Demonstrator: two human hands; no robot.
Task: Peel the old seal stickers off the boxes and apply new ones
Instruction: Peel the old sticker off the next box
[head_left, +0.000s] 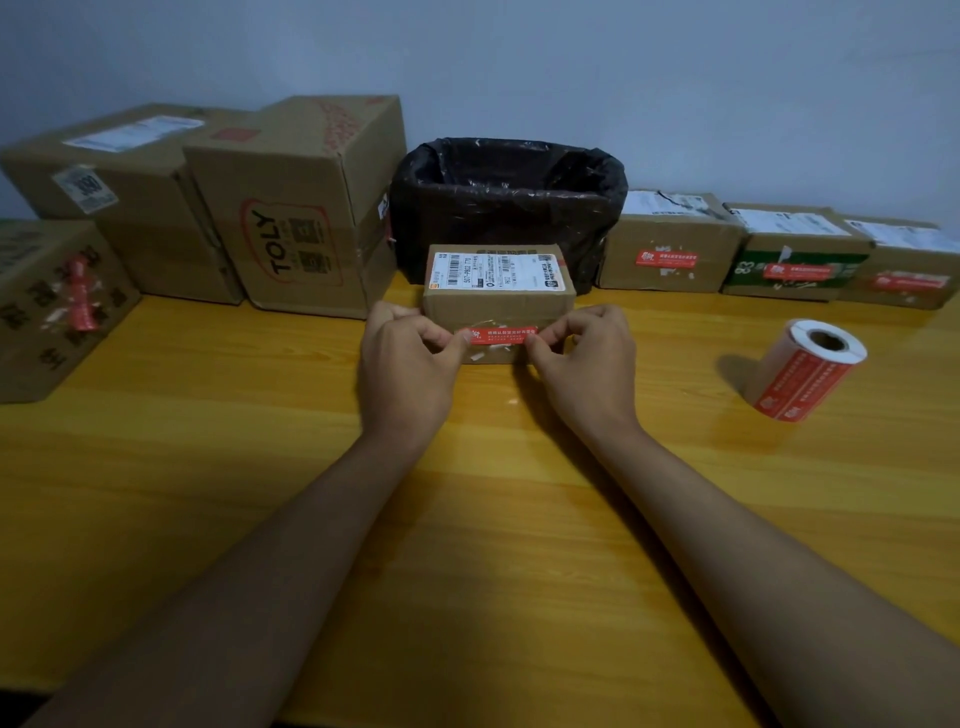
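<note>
Two hands, left (410, 358) and right (582, 358), each pinching one end of one red sticker (503, 335) on one box (498, 301).

Parcel-packing room: stacked labelled cartons (291, 208)

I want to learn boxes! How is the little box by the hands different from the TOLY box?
The small box is low, the TOLY box tall. The small box has a red sticker pinched by both hands; the TOLY box stands untouched, with printed lettering. Both are brown cardboard.
</note>
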